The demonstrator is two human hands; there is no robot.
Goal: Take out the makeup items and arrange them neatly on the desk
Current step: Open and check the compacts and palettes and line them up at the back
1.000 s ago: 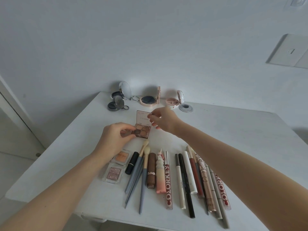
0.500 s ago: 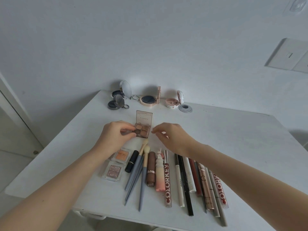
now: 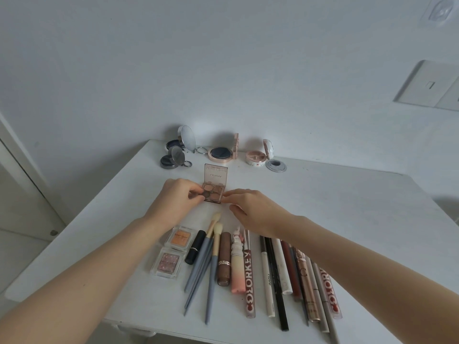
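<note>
My left hand [image 3: 176, 197] pinches the left edge of the small 4-pan eyeshadow palette [image 3: 213, 194] — fingertips curled onto its base. The palette sits on the white desk [image 3: 347, 207], lid open and standing upright toward the wall. My right hand [image 3: 253, 209] is at the palette's right front corner, index fingertip touching the base, other fingers loosely bent; whether it actually pinches the corner I cannot tell.

Change from 1 s ago: the right hand was then up at the top edge of the lid; it has since come down to the base. The lid now stands more upright, its mirrored lettering readable. The left hand has kept its hold throughout. The palette has stayed at the same spot on the desk.

Behind the palette, along the wall: 4 open round compacts — a white-lidded one [image 3: 185, 141], a dark grey one [image 3: 172, 158], a rose-gold one [image 3: 223, 151], a pale pink one [image 3: 258, 156] — and a round grommet [image 3: 275, 166] set in the desk.

Nearer me, a row, left to right: 2 clear square single shadows [image 3: 173, 252], a black lipstick [image 3: 195, 247], 3 blue-handled brushes [image 3: 206, 264], a brown tube [image 3: 224, 259], a peach tube [image 3: 237, 266], a lip gloss [image 3: 249, 274] lettered COLORKEY, then pencils and liners [image 3: 275, 274], partly under my right forearm. None of these has shifted.
</note>
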